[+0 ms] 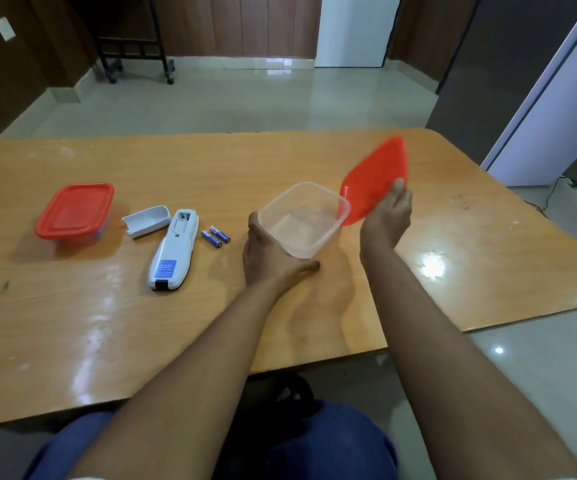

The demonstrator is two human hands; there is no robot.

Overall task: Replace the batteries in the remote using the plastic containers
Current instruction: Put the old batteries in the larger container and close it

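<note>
A clear plastic container (302,220) stands open and looks empty at the table's middle. My left hand (269,252) grips its near left side. My right hand (389,216) holds its red lid (373,178) tilted up just right of the container. The white remote (175,251) lies face down to the left, its battery bay open and empty. Its loose cover (147,221) rests beside it. Two blue batteries (215,236) lie on the table between the remote and my left hand. A second container with a red lid (76,211) sits closed at the far left.
The wooden table (453,237) has a rounded far right corner and a near edge close to my lap. Beyond it are a tiled floor, a wheeled black cart (134,53) and a cable on the floor at the right.
</note>
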